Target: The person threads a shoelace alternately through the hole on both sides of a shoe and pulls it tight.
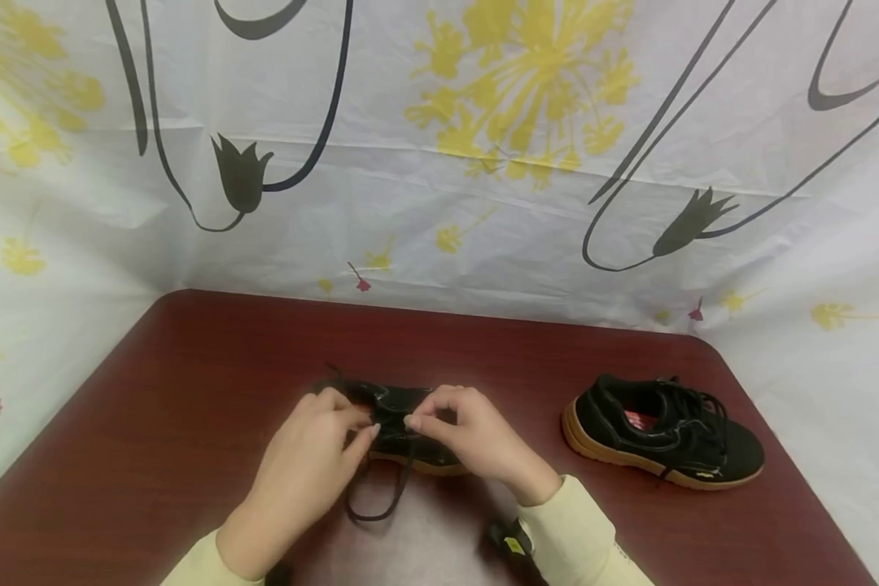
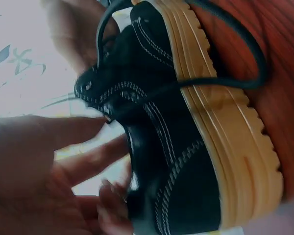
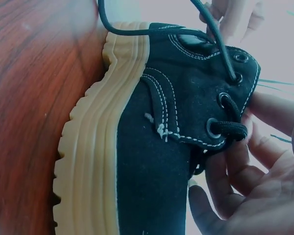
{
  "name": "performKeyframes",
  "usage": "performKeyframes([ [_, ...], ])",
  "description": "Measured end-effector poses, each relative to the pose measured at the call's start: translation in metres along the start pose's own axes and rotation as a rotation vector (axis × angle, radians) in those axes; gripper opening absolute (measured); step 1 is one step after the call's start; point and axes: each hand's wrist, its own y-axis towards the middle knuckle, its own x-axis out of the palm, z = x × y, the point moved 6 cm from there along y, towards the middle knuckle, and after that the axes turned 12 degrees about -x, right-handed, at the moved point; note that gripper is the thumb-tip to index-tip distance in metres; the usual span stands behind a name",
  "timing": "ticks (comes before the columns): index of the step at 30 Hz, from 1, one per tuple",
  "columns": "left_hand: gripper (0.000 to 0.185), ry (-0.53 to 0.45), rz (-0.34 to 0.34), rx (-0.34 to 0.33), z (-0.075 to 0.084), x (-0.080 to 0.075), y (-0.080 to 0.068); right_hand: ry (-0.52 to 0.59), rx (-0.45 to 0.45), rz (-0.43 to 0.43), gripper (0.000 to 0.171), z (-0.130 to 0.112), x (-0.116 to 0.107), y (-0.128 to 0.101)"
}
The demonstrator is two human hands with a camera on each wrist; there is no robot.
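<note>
A black shoe [image 1: 425, 452] with a tan sole lies on the table between both hands, its white stitching plain in the wrist views. My left hand [image 1: 303, 443] is over the shoe's opening. Its thumb and fingers pinch a dark shoelace [image 2: 213, 81], which hangs in a loop down the near side of the shoe. My right hand [image 1: 476, 431] grips the shoe's eyelet flap [image 3: 201, 107] at the edge, fingertips beside the crossed lace. Lace runs through several eyelets there, and the uppermost eyelet [image 3: 241, 58] shows no lace in it. The held lace tip is hidden.
A second black shoe [image 1: 666, 435] with a tan sole stands at the right of the dark red table [image 1: 212, 391]. Patterned white sheeting [image 1: 381, 203] hangs behind and at both sides. A small black device [image 1: 511, 537] is by the right cuff.
</note>
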Motion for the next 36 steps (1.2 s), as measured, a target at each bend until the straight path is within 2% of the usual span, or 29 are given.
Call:
performKeyframes([
  [3, 0.008, -0.030, -0.040, 0.013, 0.005, 0.004, 0.001, -0.016, 0.015, 0.030, 0.013, 0.000, -0.002, -0.001],
  [7, 0.014, -0.185, -0.103, -0.086, 0.002, 0.003, 0.003, -0.046, 0.021, 0.063, 0.012, -0.001, -0.003, -0.001],
  [11, 0.028, -0.321, -0.257, -0.174, -0.002, 0.006, 0.003, -0.081, 0.015, 0.093, 0.011, -0.005, -0.005, 0.001],
  [13, 0.034, -0.363, -0.348, -0.185, -0.001, 0.011, 0.001, -0.092, 0.018, 0.106, 0.010, -0.007, -0.007, 0.002],
  [15, 0.033, -0.381, -0.397, -0.176, 0.000, 0.014, -0.002, -0.085, 0.015, 0.105, 0.010, -0.011, -0.008, 0.004],
  [17, 0.029, -0.363, -0.390, -0.158, 0.002, 0.015, -0.004, -0.077, 0.005, 0.091, 0.011, -0.016, -0.010, 0.007],
  [20, 0.019, -0.316, -0.328, -0.133, 0.005, 0.011, -0.007, -0.079, -0.035, 0.059, 0.014, -0.025, -0.012, 0.015],
  [24, 0.019, -0.286, -0.287, -0.126, 0.009, 0.009, -0.007, -0.087, -0.080, 0.049, 0.016, -0.035, -0.021, 0.028],
  [30, 0.017, -0.411, -0.298, -0.182, 0.007, 0.012, -0.005, -0.035, -0.102, 0.038, 0.012, -0.043, -0.027, 0.043],
  [36, 0.013, -0.508, -0.212, -0.179, 0.003, 0.008, -0.002, -0.027, -0.064, -0.013, 0.014, -0.040, -0.021, 0.032],
])
